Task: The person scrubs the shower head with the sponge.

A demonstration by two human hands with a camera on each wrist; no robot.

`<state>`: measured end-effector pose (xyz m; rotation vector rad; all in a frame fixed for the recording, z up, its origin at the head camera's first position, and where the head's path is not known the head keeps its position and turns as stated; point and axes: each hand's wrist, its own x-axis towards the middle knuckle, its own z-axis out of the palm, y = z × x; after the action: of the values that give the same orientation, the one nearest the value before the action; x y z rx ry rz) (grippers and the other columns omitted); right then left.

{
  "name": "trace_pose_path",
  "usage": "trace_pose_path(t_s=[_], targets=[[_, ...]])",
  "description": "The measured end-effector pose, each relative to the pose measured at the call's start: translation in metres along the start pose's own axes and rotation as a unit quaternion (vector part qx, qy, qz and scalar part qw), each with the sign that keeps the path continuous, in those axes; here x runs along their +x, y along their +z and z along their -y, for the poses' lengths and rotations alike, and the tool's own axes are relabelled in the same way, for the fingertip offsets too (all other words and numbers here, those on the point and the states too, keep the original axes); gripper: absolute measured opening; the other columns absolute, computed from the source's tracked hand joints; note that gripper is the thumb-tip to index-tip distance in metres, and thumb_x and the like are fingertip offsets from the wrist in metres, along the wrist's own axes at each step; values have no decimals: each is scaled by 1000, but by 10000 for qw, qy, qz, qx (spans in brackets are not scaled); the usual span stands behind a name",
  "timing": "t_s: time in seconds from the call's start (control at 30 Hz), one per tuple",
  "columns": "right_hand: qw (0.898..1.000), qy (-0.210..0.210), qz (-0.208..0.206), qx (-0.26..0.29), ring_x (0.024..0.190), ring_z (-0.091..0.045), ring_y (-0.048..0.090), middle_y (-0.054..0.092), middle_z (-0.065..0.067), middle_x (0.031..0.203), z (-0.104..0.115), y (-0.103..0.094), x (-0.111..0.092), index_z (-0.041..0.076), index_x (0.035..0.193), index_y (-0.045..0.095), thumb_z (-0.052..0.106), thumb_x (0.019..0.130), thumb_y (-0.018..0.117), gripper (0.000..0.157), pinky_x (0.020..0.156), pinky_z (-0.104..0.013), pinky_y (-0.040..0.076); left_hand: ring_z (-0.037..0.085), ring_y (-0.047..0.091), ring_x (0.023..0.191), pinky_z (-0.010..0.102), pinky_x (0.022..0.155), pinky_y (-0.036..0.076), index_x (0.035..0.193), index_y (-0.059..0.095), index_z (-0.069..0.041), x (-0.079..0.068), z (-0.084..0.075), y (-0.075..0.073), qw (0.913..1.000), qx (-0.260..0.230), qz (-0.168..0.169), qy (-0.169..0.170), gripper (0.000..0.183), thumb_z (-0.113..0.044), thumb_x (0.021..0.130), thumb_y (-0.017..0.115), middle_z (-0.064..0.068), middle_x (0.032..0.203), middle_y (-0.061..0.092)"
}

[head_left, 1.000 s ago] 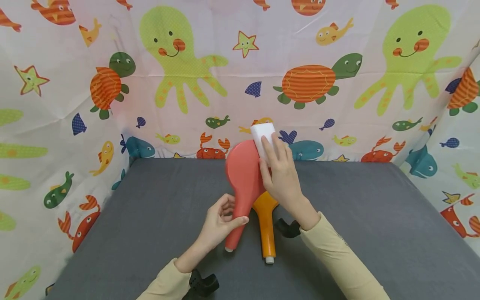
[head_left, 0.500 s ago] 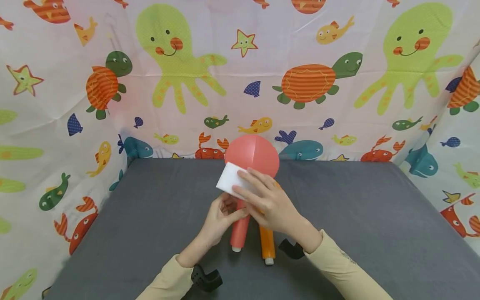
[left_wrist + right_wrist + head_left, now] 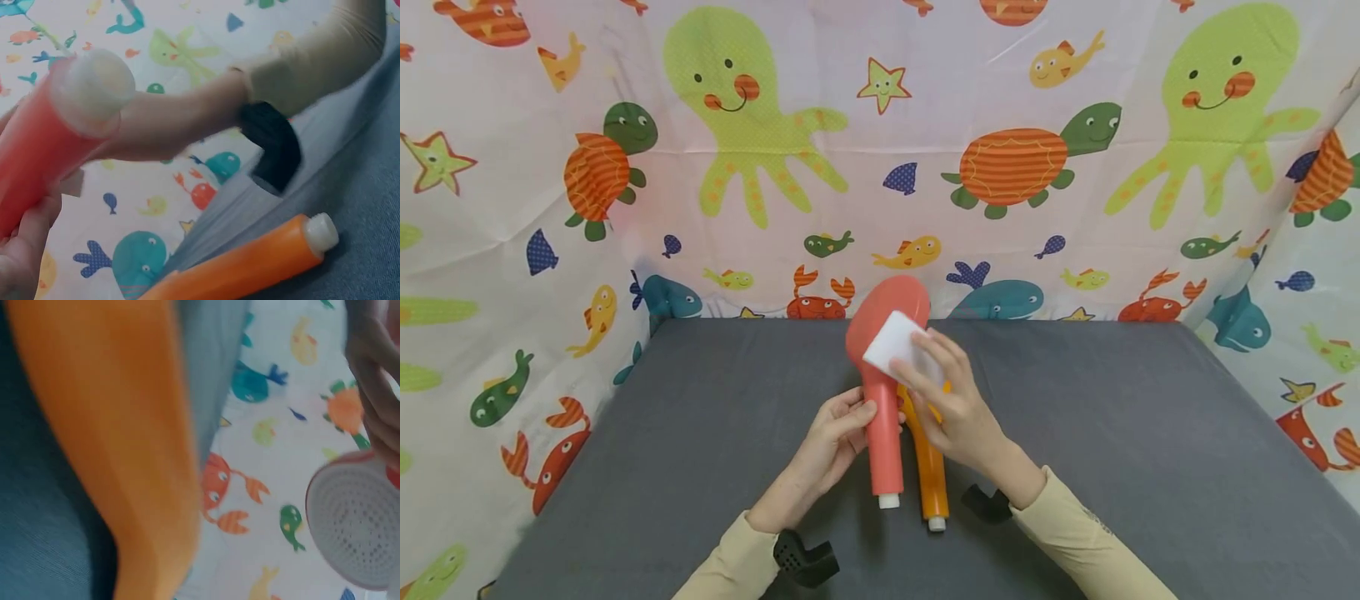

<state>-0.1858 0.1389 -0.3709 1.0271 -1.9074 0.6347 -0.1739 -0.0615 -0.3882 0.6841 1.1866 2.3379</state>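
A red shower head is held up over the table, handle pointing down, with my left hand gripping the handle just under the neck. Its white perforated face shows in the right wrist view, turned away from the head camera. My right hand holds a white sponge at the lower back of the red head, hiding part of it. Behind them an orange shower head lies on the table, its upper part largely covered by my right hand. In the left wrist view the red handle's pale end looms close.
A dark grey cloth covers the table. A white curtain printed with sea animals stands behind and at both sides. Black wrist straps sit on both forearms.
The sponge has moved from the red head's upper right edge, down across the neck, then back up onto the head's lower part. My left hand has turned the red shower head about its handle.
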Motion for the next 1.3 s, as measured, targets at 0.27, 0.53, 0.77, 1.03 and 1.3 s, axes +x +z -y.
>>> trace_pose_path(t_s=[0.27,0.53,0.77,1.03,1.3], targets=[[9967,277,-666,-380,123,-46,32,37,-25,136,-11,-5,12,9,126,55,4,90,52,37,90,-55,42,21,63,94,35,89,48,125,41,11,0,-3,0,9984,-331,443,-145,30,-4,98,37,12,108,61],[9965,345,-477,-593,124,-45,32,36,-23,138,1,-5,10,8,129,52,10,93,46,36,90,-54,43,22,62,94,37,89,48,125,39,12,1,-6,2,9975,-364,585,-141,32,-4,98,37,12,107,60],[9964,14,-133,-833,123,-44,34,38,-22,137,7,-3,4,11,129,52,15,96,44,34,90,-52,43,22,64,91,36,87,49,123,44,9,1,-5,-2,9986,-104,502,-135,29,-2,97,38,12,104,61],[9892,1261,-742,20,126,-36,34,35,-19,141,-19,-12,24,4,133,48,-5,84,52,50,89,-52,44,21,63,93,33,86,50,126,42,8,0,-2,-5,9966,-64,802,-176,31,-6,98,40,11,107,62],[9950,603,-799,11,124,-41,35,37,-24,137,-7,-10,17,4,128,52,6,89,50,39,84,-53,47,21,64,92,33,85,50,124,45,7,-1,-4,-7,9966,53,824,-13,29,-3,97,41,11,106,62]])
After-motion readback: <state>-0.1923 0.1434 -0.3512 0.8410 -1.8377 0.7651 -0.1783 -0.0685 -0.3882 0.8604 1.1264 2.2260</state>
